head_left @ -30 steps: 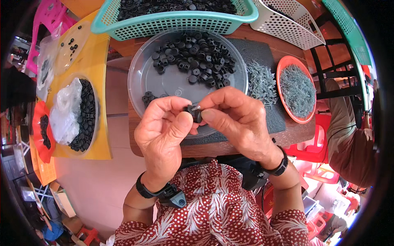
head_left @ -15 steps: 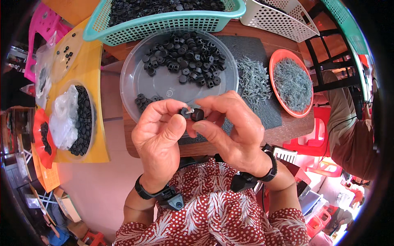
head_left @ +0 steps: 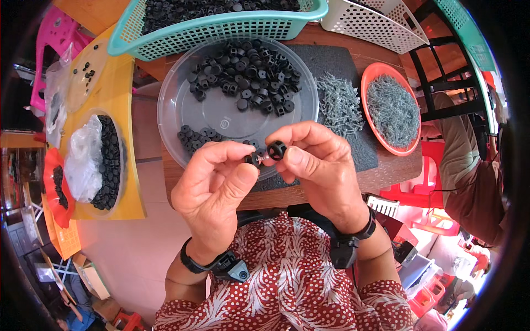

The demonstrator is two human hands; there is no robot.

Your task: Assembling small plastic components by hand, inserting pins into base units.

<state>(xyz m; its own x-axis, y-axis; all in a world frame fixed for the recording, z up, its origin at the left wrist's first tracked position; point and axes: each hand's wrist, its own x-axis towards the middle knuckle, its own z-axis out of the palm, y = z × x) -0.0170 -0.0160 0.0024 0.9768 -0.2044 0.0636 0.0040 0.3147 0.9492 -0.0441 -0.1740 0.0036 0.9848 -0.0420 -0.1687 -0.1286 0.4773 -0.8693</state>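
Observation:
In front of my body, just over the near rim of a clear round tray [head_left: 237, 124], my two hands meet. My left hand [head_left: 212, 190] pinches a small black disc [head_left: 253, 160] between thumb and fingertips. A short metal screw [head_left: 264, 158] shows between that disc and my right fingers. My right hand [head_left: 320, 168] grips a round black plastic cap [head_left: 276, 149], its open, ribbed face visible. Inside the tray lie a heap of similar black caps [head_left: 245, 77] and a smaller group of black discs [head_left: 193, 138].
Loose screws [head_left: 341, 105] lie on a dark mat [head_left: 367, 157], beside an orange bowl [head_left: 381, 144] of screws. A teal basket [head_left: 232, 32] of black parts and a white basket [head_left: 364, 25] stand behind. At left, a yellow table [head_left: 130, 182] carries more black parts and a plastic bag [head_left: 85, 163].
The black cap in my right hand has turned, from a smooth side to its ribbed face, and risen slightly. My left hand has shifted a little to the right with the disc.

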